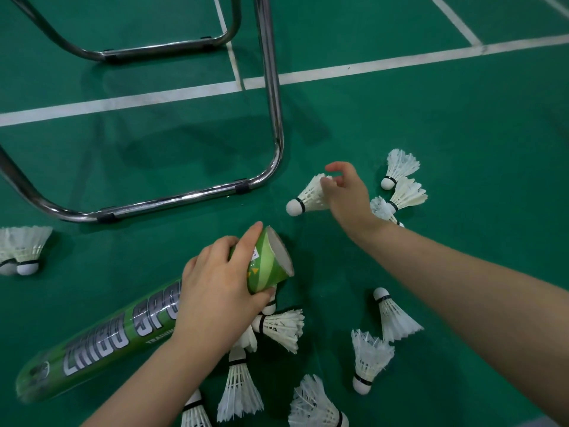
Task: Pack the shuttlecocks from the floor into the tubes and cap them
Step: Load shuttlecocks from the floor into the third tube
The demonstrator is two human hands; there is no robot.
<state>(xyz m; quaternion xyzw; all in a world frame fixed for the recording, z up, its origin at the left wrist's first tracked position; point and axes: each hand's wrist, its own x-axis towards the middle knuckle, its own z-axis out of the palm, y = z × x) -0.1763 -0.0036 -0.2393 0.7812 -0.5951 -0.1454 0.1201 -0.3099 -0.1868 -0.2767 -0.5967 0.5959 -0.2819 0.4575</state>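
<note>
Left hand (215, 282): fingers and thumb curled round the green tube (101, 340) just behind its mouth, fingers over the top, thumb underneath. Firm grip, nothing else in it.

Tube: slanted, uncapped mouth raised and turned toward the right hand, other end low over the near left of the floor (462, 118). That end blurred; capped or not, cannot tell. Inside of the mouth not readable. Contact with the floor: cannot tell.

Right hand (346, 195): thumb and fingers pinching the feather skirt of one shuttlecock (308, 198), forefinger lifted and bent above it. Cork pointing left and down, near the tube mouth, not touching it.

Loose on the floor:
- cluster of shuttlecocks (400, 171) just beyond the right wrist, overlapping one another, partly hidden by the wrist.
- pair of shuttlecocks (21, 251) side by side at the far left, corks down, just near of the chair frame (274, 118).
- scatter of shuttlecocks (369, 362) between and below the two forearms, some lying on their sides, some standing on their corks; those under the left hand (283, 328) touching each other.

White court line (123, 101) running across the floor behind the chair frame.
</note>
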